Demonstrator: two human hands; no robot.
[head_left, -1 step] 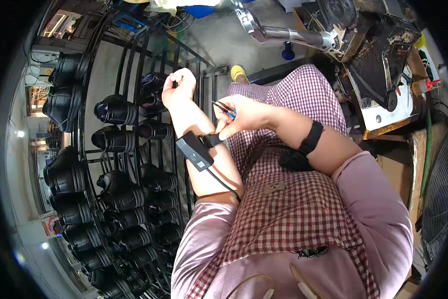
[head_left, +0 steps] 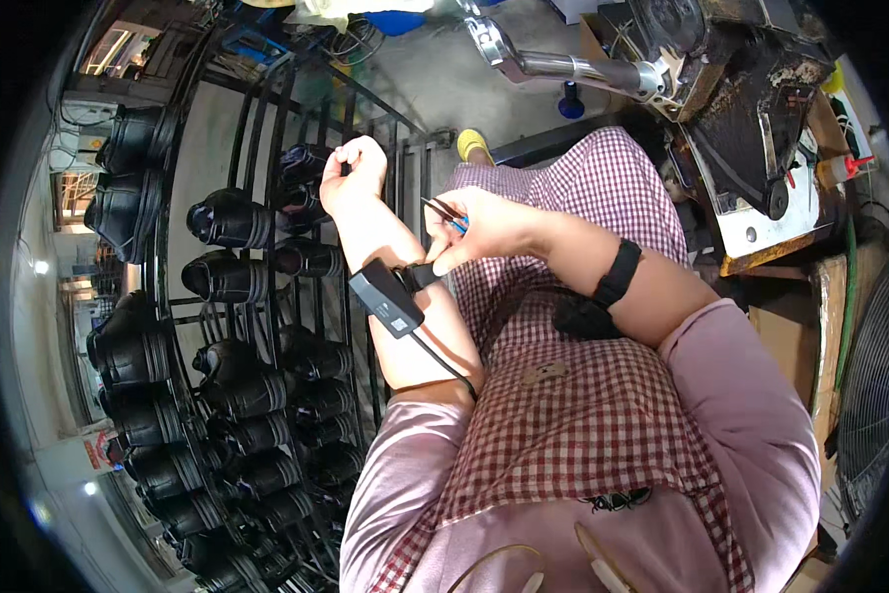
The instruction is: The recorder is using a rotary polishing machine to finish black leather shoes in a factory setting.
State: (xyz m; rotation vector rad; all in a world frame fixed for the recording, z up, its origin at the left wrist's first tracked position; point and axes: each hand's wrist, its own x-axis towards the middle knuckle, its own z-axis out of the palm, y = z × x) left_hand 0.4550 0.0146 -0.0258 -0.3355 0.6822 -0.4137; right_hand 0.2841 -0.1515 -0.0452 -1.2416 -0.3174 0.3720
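Note:
My left hand (head_left: 354,173) reaches out to a metal rack (head_left: 266,119), its fingers curled on the end of a black shoe (head_left: 301,163) on an upper row. A black box-shaped device (head_left: 387,296) with a cable is strapped to that forearm. My right hand (head_left: 479,229) crosses over and rests on the left forearm beside the strap. It pinches small snips with a blue handle (head_left: 446,214). A black band (head_left: 618,274) circles my right forearm.
Several rows of black shoes (head_left: 227,222) fill the rack on my left. A dark, worn machine with a metal arm (head_left: 573,67) stands at the upper right. A fan grille (head_left: 875,395) is at the right edge. My checked apron covers my lap.

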